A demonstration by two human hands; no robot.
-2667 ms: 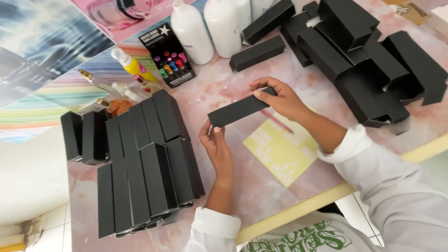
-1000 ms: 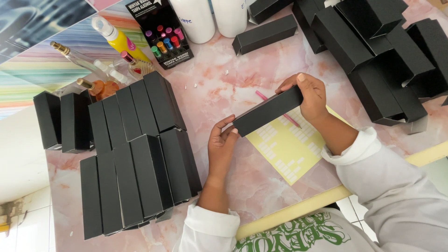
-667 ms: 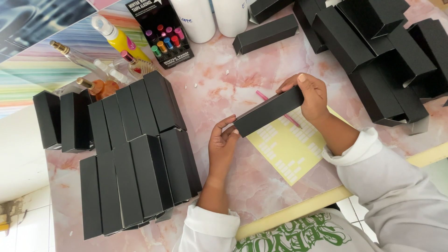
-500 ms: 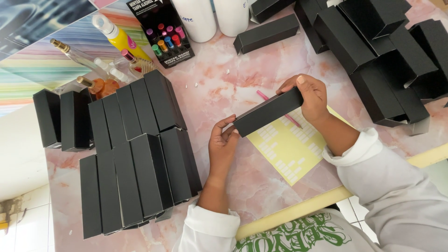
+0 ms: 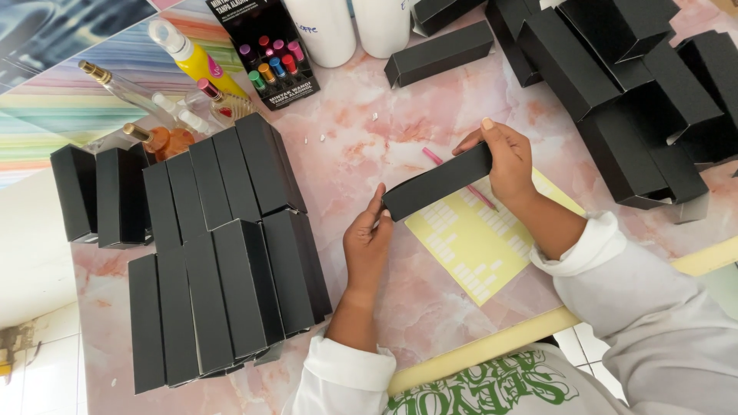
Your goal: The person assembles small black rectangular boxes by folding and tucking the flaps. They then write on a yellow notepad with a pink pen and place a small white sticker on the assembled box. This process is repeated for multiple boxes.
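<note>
A long black carton is held level above the pink marbled table, one hand at each end. My left hand presses its fingertips against the carton's near left end. My right hand wraps over the far right end. Under the carton lies a yellow sheet of small stickers, and a pink pen shows partly behind the carton.
Closed black cartons lie in rows at the left. A heap of open black cartons fills the top right. At the back stand two white bottles, a box of coloured vials, a yellow bottle and glass vials.
Since the earliest frame the carton has come closer to me and now hangs over the yellow sheet. Over the last second both hands and the carton have barely moved.
</note>
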